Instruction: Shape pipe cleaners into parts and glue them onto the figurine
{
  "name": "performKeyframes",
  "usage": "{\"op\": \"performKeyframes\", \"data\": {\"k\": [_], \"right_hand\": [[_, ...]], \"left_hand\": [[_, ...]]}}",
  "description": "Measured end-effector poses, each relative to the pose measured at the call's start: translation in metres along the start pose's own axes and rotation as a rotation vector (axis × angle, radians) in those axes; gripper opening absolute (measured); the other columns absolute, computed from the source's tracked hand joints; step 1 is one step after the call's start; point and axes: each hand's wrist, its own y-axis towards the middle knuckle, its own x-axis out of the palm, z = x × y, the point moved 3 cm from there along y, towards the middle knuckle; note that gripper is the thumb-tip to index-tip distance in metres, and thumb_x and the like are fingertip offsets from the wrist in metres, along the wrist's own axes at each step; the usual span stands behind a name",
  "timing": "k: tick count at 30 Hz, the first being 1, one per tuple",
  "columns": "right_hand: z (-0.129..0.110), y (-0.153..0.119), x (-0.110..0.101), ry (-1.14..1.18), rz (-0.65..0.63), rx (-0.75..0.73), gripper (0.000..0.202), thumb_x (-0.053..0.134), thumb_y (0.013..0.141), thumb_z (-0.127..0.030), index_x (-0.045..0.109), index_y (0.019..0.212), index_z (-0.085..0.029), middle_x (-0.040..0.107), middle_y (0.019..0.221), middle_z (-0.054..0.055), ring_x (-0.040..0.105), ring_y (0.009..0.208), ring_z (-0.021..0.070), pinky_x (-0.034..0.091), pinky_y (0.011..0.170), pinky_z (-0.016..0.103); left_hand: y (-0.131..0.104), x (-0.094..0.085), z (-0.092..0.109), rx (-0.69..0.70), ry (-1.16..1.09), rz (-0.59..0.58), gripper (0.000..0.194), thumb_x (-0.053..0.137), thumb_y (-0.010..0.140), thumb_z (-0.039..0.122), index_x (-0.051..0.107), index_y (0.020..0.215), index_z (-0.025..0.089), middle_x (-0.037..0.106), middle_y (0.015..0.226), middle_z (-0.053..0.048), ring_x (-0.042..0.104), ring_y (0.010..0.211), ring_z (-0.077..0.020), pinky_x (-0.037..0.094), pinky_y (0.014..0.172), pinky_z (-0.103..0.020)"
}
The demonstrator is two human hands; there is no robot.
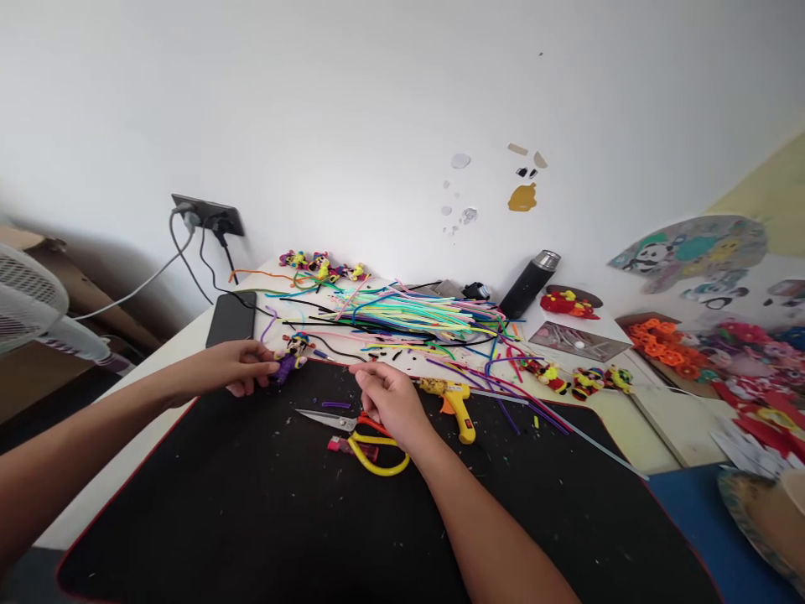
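Note:
My left hand [248, 367] is at the mat's far left, its fingers closed on the purple lower part of a small pipe-cleaner figure [293, 356]. Near the middle, my right hand [386, 398] has thumb and forefinger pinched together; whatever they may hold is too small to make out. Scissors with yellow and orange handles [381, 470] lie beneath and left of my right hand, beside a red object [340, 445]. Just right of that hand rests a yellow glue gun [456, 404]. Short purple pieces [335, 405] lie between my hands.
A heap of colourful pipe cleaners [408, 312] lies behind the black mat [251, 512]. A phone [231, 319] is at the left, a black flask [532, 283] at the back right. Finished figures [588, 382] stand right, near a clear-fronted box [579, 342]. A fan [31, 298] stands far left.

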Motion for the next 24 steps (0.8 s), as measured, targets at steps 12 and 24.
{"op": "performKeyframes", "data": {"k": [12, 24], "right_hand": [[0.005, 0.001, 0.0, -0.103, 0.005, -0.063, 0.038, 0.067, 0.089, -0.048, 0.072, 0.109, -0.016, 0.05, 0.05, -0.007, 0.037, 0.042, 0.0092, 0.029, 0.043, 0.023], [0.004, -0.003, 0.002, -0.157, 0.109, -0.138, 0.036, 0.062, 0.094, -0.049, 0.073, 0.104, -0.016, 0.046, 0.047, -0.008, 0.035, 0.039, 0.009, 0.028, 0.042, 0.023]], "left_hand": [[-0.049, -0.037, -0.005, 0.144, -0.196, 0.35, 0.069, 0.081, 0.063, 0.076, 0.075, 0.1, 0.018, 0.071, 0.079, -0.003, 0.055, 0.071, -0.0177, 0.048, 0.065, -0.028], [-0.055, 0.051, 0.058, 0.356, 0.075, 0.071, 0.054, 0.053, 0.092, 0.066, 0.053, 0.062, 0.021, 0.052, 0.057, 0.002, 0.045, 0.055, -0.0148, 0.034, 0.054, -0.025]]}}
